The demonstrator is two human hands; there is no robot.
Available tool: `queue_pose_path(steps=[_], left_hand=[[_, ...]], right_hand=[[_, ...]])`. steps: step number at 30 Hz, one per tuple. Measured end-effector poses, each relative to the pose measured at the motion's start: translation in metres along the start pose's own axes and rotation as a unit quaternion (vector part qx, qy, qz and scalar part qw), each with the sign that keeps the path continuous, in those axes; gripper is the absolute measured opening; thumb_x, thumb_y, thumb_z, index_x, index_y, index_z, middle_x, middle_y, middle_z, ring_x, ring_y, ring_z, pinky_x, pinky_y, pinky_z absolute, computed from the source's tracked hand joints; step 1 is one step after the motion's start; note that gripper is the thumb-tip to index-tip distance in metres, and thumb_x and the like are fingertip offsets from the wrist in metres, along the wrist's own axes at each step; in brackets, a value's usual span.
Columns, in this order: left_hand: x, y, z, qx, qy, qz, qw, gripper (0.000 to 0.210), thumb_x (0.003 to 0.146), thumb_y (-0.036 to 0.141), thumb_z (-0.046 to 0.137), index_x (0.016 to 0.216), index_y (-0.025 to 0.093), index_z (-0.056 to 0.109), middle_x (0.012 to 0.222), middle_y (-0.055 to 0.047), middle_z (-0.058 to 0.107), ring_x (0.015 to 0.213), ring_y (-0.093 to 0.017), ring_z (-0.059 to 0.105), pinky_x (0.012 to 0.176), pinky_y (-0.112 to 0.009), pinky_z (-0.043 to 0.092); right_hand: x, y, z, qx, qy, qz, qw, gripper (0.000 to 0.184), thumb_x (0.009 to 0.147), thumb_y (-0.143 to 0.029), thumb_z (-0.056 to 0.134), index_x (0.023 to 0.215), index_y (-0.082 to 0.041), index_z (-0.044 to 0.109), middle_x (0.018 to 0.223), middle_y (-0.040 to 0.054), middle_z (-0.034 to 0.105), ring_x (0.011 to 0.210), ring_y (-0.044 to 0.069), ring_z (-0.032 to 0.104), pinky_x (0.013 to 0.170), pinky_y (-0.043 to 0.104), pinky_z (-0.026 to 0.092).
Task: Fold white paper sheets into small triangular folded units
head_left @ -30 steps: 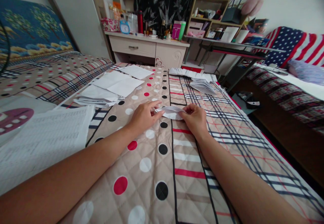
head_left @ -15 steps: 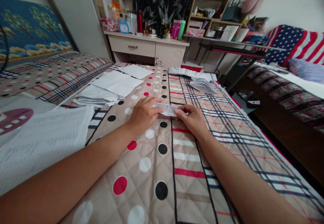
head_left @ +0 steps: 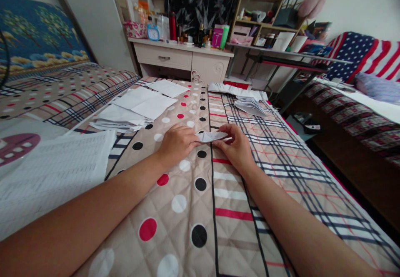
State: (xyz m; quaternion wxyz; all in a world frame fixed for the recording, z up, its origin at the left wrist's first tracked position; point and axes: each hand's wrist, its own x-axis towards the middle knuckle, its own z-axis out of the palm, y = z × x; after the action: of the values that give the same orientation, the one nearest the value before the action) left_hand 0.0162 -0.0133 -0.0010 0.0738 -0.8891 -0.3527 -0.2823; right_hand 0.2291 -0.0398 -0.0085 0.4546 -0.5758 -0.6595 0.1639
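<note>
Between my two hands is a small folded piece of paper [head_left: 208,137], white and narrow, held just above the patterned bedspread [head_left: 178,235]. My left hand [head_left: 178,142] pinches its left end, fingers closed together. At its right end my right hand [head_left: 233,144] grips it between thumb and fingers. To the left of my left hand lies a pile of white paper sheets [head_left: 137,104]. Beyond my right hand, folded paper pieces [head_left: 250,106] rest in a fanned stack, with a long row of folded papers [head_left: 233,89] behind them.
At the left lie large printed sheets [head_left: 62,164] and a plastic bag [head_left: 18,143] with a purple mark. A white dresser [head_left: 162,56] with bottles and a blue clock [head_left: 153,31] stands past the bed's far end. A desk with shelves [head_left: 265,22] is at the back right.
The folded paper now looks narrower and flatter. My right hand's fingers have shifted onto its right end, and my left fingers have drawn back slightly toward its left end.
</note>
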Motion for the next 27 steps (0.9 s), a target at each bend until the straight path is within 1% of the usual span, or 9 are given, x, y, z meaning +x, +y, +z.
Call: queue_pose_path(steps=[3, 6, 9, 11, 13, 18, 20, 24, 27], left_hand=[[-0.0005, -0.0023, 0.0005, 0.006, -0.002, 0.000, 1.000, 0.009, 0.083, 0.026, 0.069, 0.079, 0.020, 0.073, 0.079, -0.003, 0.070, 0.080, -0.021, 0.062, 0.072, -0.035, 0.041], [-0.0012, -0.0059, 0.0005, 0.027, 0.004, 0.010, 1.000, 0.007, 0.084, 0.023, 0.068, 0.082, 0.021, 0.074, 0.083, -0.004, 0.071, 0.083, -0.022, 0.062, 0.071, -0.035, 0.041], [-0.0017, -0.0087, 0.0002, 0.044, 0.010, 0.021, 0.999, 0.008, 0.085, 0.021, 0.065, 0.085, 0.021, 0.073, 0.086, -0.004, 0.072, 0.086, -0.023, 0.062, 0.072, -0.036, 0.041], [-0.0019, -0.0091, 0.0001, 0.045, 0.012, 0.023, 0.999, 0.009, 0.085, 0.021, 0.064, 0.085, 0.021, 0.073, 0.087, -0.004, 0.073, 0.087, -0.023, 0.062, 0.072, -0.036, 0.042], [-0.0020, -0.0084, 0.0000, 0.040, 0.015, 0.024, 0.999, 0.009, 0.086, 0.022, 0.064, 0.085, 0.020, 0.073, 0.087, -0.005, 0.073, 0.087, -0.023, 0.062, 0.073, -0.036, 0.042], [-0.0017, -0.0069, 0.0005, 0.028, 0.021, 0.023, 0.999, 0.010, 0.085, 0.026, 0.067, 0.084, 0.020, 0.073, 0.089, -0.004, 0.074, 0.086, -0.023, 0.063, 0.073, -0.037, 0.043], [-0.0015, -0.0077, 0.0015, 0.015, 0.023, 0.012, 1.000, 0.009, 0.084, 0.026, 0.068, 0.083, 0.019, 0.073, 0.089, -0.004, 0.074, 0.086, -0.023, 0.064, 0.073, -0.036, 0.044], [-0.0017, -0.0091, 0.0038, -0.051, 0.036, -0.016, 0.998, 0.008, 0.083, 0.028, 0.070, 0.083, 0.020, 0.071, 0.088, -0.002, 0.074, 0.082, -0.020, 0.066, 0.075, -0.034, 0.045], [-0.0019, -0.0070, 0.0031, -0.089, 0.041, -0.056, 0.994, 0.009, 0.081, 0.026, 0.073, 0.086, 0.020, 0.069, 0.085, -0.001, 0.074, 0.078, -0.019, 0.067, 0.075, -0.032, 0.047]], right_hand=[[0.0005, -0.0014, -0.0024, -0.003, 0.017, -0.041, 0.999, 0.025, 0.070, -0.021, 0.073, 0.092, -0.022, 0.063, 0.097, 0.0033, 0.068, 0.081, 0.019, 0.064, 0.067, 0.030, 0.051], [0.0021, -0.0003, -0.0054, -0.039, 0.008, -0.081, 0.996, 0.015, 0.071, -0.016, 0.071, 0.084, -0.022, 0.066, 0.100, 0.0047, 0.067, 0.086, 0.020, 0.063, 0.068, 0.030, 0.051], [0.0041, 0.0029, -0.0069, -0.068, -0.018, -0.087, 0.994, 0.012, 0.075, -0.015, 0.068, 0.085, -0.021, 0.070, 0.094, 0.0048, 0.066, 0.079, 0.019, 0.063, 0.068, 0.030, 0.050], [0.0049, 0.0041, -0.0072, -0.080, -0.030, -0.092, 0.992, 0.009, 0.076, -0.013, 0.065, 0.080, -0.020, 0.070, 0.087, 0.0042, 0.066, 0.076, 0.018, 0.062, 0.070, 0.031, 0.049], [0.0050, 0.0033, -0.0072, -0.085, -0.035, -0.100, 0.991, 0.010, 0.076, -0.011, 0.064, 0.073, -0.020, 0.068, 0.082, 0.0036, 0.066, 0.075, 0.018, 0.062, 0.071, 0.031, 0.049], [0.0028, -0.0015, -0.0068, -0.038, -0.041, -0.116, 0.992, 0.014, 0.073, -0.014, 0.070, 0.063, -0.020, 0.064, 0.078, 0.0026, 0.067, 0.074, 0.017, 0.063, 0.071, 0.030, 0.048], [0.0018, -0.0015, -0.0064, -0.013, -0.027, -0.089, 0.996, 0.014, 0.072, -0.018, 0.073, 0.062, -0.020, 0.063, 0.076, 0.0022, 0.068, 0.072, 0.017, 0.063, 0.070, 0.029, 0.048], [0.0013, 0.0007, -0.0056, 0.006, 0.005, 0.018, 1.000, 0.018, 0.068, -0.028, 0.077, 0.065, -0.020, 0.061, 0.064, -0.0009, 0.063, 0.058, 0.015, 0.057, 0.057, 0.027, 0.044], [0.0020, 0.0011, -0.0063, 0.023, 0.005, 0.021, 1.000, 0.017, 0.068, -0.025, 0.075, 0.078, -0.020, 0.062, 0.067, -0.0021, 0.062, 0.058, 0.014, 0.056, 0.056, 0.026, 0.043]])
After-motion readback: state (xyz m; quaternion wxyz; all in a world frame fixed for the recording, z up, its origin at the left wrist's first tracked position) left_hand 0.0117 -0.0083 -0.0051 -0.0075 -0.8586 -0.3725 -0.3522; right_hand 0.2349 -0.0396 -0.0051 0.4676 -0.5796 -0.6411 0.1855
